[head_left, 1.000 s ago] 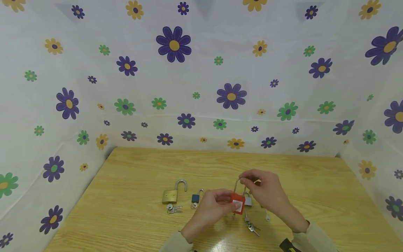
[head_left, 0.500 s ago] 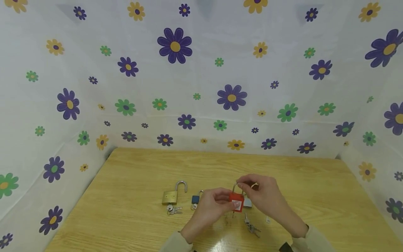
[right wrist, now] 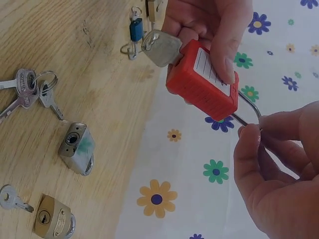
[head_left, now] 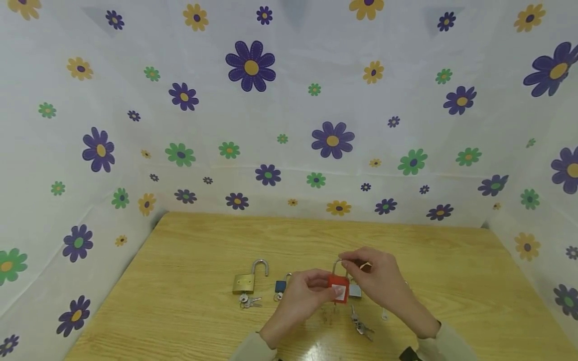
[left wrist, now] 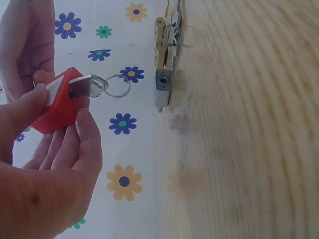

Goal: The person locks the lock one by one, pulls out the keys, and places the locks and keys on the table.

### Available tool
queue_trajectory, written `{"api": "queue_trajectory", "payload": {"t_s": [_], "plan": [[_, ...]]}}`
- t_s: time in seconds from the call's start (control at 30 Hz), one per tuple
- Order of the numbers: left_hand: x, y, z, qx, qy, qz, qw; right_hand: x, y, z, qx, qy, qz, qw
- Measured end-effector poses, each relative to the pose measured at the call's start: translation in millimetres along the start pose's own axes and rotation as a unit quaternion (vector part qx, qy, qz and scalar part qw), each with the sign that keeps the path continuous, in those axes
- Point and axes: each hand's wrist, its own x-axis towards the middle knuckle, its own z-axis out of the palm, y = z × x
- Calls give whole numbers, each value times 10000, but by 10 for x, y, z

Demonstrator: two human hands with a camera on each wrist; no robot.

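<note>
A red padlock (head_left: 338, 290) with a white label is held up over the table between both hands. My left hand (head_left: 301, 297) grips its body, with the thumb across the label. My right hand (head_left: 383, 277) pinches the bend of the steel shackle (right wrist: 250, 103) between thumb and fingertips. In the right wrist view both legs of the shackle run toward the body's top. A silver key (right wrist: 162, 48) sticks out of the bottom of the lock, and a wire ring (left wrist: 118, 86) hangs from it in the left wrist view.
On the table lie an open brass padlock (head_left: 244, 284) with keys (head_left: 248, 301), and a small blue padlock (head_left: 280, 286). A silver padlock (right wrist: 78, 149), a second brass padlock (right wrist: 52, 216) and loose keys (right wrist: 30, 92) lie nearer the right hand. Flowered cloth (head_left: 289, 110) surrounds the table.
The red padlock and both hands have shifted slightly left, and the lock stands a little straighter. Both hands keep their hold on body and shackle.
</note>
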Motion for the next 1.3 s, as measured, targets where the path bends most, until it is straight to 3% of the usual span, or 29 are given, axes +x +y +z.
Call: {"api": "queue_trajectory", "payload": {"t_s": [0.33,0.47,0.57,0.83,1.0,1.3], "plan": [[8,-20,-30,88,306,56,9995,-66,42,-13,-19,184,562,9982],[23,32,-50,-10,447,213,9988,-143,61,-19,-50,-200,1151,9931],[34,99,-64,-180,582,320,9976,-211,82,21,8,-569,1292,9900],[62,245,-83,-806,850,47,9931,-292,104,189,186,-707,336,9968],[78,270,-75,-907,900,-121,9917,-292,84,250,181,-536,153,9983],[63,260,-117,-1059,556,-181,9927,-355,86,306,188,-371,-234,9989]]}}
